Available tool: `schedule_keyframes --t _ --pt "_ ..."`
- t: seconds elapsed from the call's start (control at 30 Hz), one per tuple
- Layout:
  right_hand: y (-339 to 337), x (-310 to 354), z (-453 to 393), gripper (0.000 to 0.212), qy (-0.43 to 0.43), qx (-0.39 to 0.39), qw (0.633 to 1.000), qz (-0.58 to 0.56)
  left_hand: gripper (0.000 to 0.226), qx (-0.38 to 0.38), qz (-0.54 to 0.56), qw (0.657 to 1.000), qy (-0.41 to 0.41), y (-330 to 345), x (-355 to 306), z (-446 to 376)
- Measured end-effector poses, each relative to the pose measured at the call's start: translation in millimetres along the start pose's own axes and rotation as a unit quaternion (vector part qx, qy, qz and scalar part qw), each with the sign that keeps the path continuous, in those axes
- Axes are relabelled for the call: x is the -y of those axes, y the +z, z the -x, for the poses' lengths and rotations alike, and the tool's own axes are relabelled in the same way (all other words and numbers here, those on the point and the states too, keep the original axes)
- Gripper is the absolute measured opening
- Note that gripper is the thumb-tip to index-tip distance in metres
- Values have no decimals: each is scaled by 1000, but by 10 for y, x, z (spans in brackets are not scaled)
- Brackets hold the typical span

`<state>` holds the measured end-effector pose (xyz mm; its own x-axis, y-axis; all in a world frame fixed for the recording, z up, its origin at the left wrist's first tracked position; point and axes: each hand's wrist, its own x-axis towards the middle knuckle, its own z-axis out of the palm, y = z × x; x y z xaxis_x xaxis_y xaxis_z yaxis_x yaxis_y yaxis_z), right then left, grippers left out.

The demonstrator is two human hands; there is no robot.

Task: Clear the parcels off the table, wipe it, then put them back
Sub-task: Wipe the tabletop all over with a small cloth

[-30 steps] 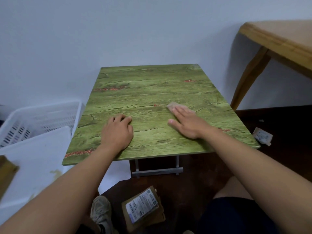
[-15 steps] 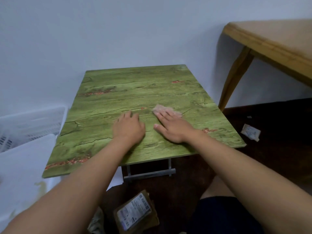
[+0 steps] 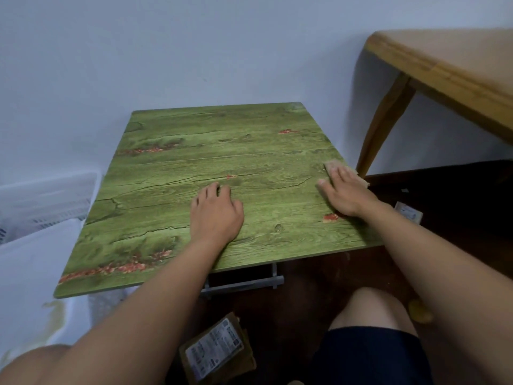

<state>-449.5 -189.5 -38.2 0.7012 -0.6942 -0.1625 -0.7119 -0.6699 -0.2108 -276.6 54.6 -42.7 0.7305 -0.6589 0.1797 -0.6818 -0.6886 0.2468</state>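
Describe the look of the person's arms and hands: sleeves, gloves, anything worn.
Both forearms are bare up to the frame's edge, no sleeves showing. The left hand and right hand wear no gloves; no rings, watch or wristband show on them. The only clothing visible is dark navy shorts above a bare knee.

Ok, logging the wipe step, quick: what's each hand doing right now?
Left hand: open, resting on the green wood-grain table.
Right hand: open, fingers flat, pressing the tan wiping cloth.

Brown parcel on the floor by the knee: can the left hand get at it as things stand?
Probably yes. The left hand rests free on the table, and nothing covers the parcel below its near edge.
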Motion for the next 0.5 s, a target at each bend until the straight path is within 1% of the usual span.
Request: schedule_keyframes --t 0.07,0.13,0.23,0.3,0.37,0.43,0.5 --pt "3 52 7 80 30 3 1000 -4 46 -1 -6 1000 -1 6 -11 -1" --pt "22 250 44 80 17 1 1000 4 45 -2 -9 1000 -1 6 -22 -2" --pt "107 644 117 76 -89 1 995 38 45 -3 -9 1000 -6 3 -25 -2" --pt "173 908 170 73 -161 17 986 46 45 -4 -8 1000 -6 -2 -25 0" --pt "216 1103 210 71 -216 30 974 54 45 -3 -7 1000 -4 -4 -22 2" --pt "214 1151 220 69 -246 34 967 62 45 -3 -4 1000 -4 -7 -19 1" --pt "165 1061 192 66 -250 26 965 69 45 -2 -2 1000 -3 -11 -21 4"
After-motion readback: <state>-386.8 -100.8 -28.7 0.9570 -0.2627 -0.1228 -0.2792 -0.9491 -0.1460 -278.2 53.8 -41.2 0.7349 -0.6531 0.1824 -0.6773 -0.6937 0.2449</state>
